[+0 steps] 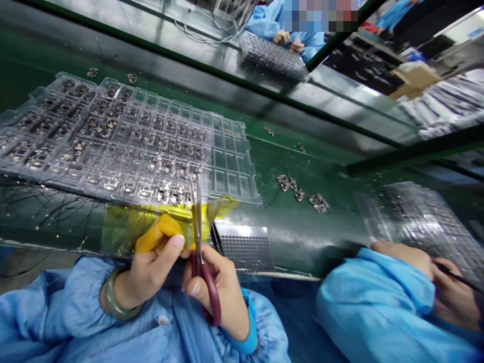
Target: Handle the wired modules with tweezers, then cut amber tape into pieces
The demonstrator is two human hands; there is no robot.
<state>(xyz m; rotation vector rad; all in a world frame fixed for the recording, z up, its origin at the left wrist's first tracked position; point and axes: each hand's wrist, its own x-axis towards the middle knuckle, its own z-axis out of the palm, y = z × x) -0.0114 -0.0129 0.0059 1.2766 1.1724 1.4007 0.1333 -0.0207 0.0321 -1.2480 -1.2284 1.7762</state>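
My right hand (215, 282) is wrapped round a pair of scissors (212, 295) with dark red handles, their narrow blades pointing up and away from me. Beside it, my left hand (155, 267) has its thumb and fingers pinched together, with yellow covers on some fingers; what lies between the fingertips is too small to make out. A sheet of clear yellow film (121, 227) lies behind and around the left fingers. Just beyond are clear plastic trays (230, 156), many compartments filled with small circuit boards. Right of the scissors sits a dark sheet with rows of small rectangles (245, 244).
Thin black wires (56, 206) spread along the left table edge. Small clusters of parts (289, 184) lie on the green table (310, 232). At right a co-worker's sleeve (378, 297) is close, near another tray (427, 212). Another person works across a dark green rail (212, 70).
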